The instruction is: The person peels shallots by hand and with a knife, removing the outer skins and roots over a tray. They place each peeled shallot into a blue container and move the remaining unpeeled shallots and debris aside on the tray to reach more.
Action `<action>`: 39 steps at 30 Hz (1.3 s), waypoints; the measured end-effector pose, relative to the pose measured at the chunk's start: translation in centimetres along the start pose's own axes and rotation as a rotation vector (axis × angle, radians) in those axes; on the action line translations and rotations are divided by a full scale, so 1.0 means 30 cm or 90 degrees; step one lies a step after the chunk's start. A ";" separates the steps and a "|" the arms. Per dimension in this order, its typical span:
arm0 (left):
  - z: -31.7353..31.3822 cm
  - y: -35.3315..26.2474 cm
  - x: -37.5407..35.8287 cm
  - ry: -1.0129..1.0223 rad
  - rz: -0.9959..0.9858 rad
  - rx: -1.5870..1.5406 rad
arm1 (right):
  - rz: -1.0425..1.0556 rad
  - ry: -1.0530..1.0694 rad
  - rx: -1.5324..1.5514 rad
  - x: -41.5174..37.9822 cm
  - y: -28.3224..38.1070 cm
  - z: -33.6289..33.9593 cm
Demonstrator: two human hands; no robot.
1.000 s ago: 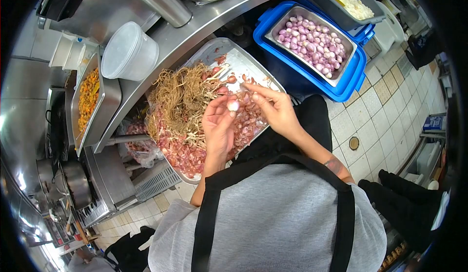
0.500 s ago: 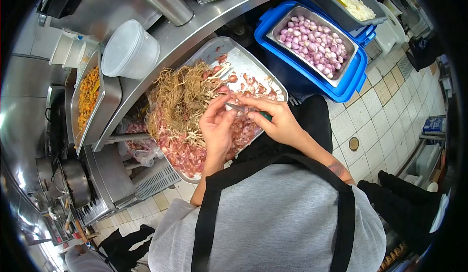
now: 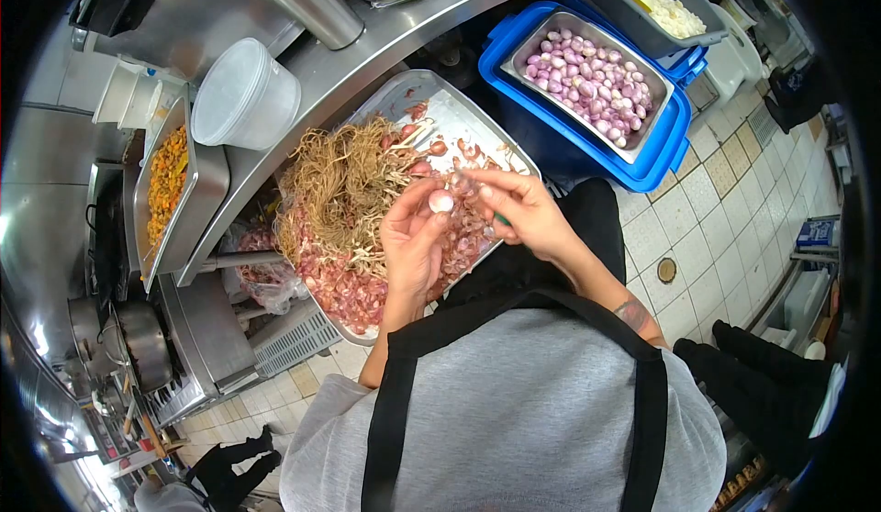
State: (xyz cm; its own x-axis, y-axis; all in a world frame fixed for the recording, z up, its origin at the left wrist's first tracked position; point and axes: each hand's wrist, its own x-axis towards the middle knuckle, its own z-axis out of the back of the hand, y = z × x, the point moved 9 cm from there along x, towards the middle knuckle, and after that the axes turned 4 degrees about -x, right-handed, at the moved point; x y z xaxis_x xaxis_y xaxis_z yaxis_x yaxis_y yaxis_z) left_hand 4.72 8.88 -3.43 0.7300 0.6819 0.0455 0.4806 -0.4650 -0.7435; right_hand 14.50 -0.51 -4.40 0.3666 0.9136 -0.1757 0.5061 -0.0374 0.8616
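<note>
My left hand (image 3: pixel 410 241) pinches a partly peeled shallot (image 3: pixel 440 202), its pale side facing up. Close beside it, my right hand (image 3: pixel 525 214) keeps hold of a small knife (image 3: pixel 501 221); only a bit of its green handle shows clearly. Between the right fingertips there is a blurred scrap that looks like skin. Both hands are above a metal tray (image 3: pixel 525 152) heaped with shallot skins (image 3: pixel 353 292). A tangle of dried roots and stalks (image 3: pixel 340 186) lies on the tray, with a few unpeeled shallots (image 3: pixel 438 148) beside it.
At the upper right, a metal pan of peeled shallots (image 3: pixel 596 85) rests on a blue lidded bin (image 3: pixel 674 150). Behind it stands a grey tub of white food (image 3: pixel 674 16). The steel counter (image 3: pixel 395 30) holds a white bucket (image 3: pixel 246 94). Another person's legs (image 3: pixel 229 471) show lower left.
My right hand has drawn slightly away from the shallot and turned, so the blade no longer shows plainly. The shallot's pale side now shows. The person at lower left has shifted.
</note>
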 end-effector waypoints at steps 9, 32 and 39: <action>-0.014 -0.014 0.010 0.020 -0.025 0.028 | 0.235 -0.060 -0.313 -0.044 0.132 -0.033; -0.045 -0.020 -0.004 0.005 0.010 0.043 | 0.023 0.046 -0.063 -0.020 0.034 -0.021; 0.001 -0.015 0.005 -0.039 0.004 0.080 | 0.294 0.012 -0.320 -0.062 0.144 -0.090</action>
State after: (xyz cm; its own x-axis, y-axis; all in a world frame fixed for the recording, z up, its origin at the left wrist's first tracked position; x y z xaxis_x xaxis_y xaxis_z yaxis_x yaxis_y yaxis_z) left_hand 4.59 9.20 -3.10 0.6997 0.7144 0.0031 0.4091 -0.3970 -0.8216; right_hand 13.89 -1.26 0.95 0.4411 0.8565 0.2679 -0.1254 -0.2368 0.9634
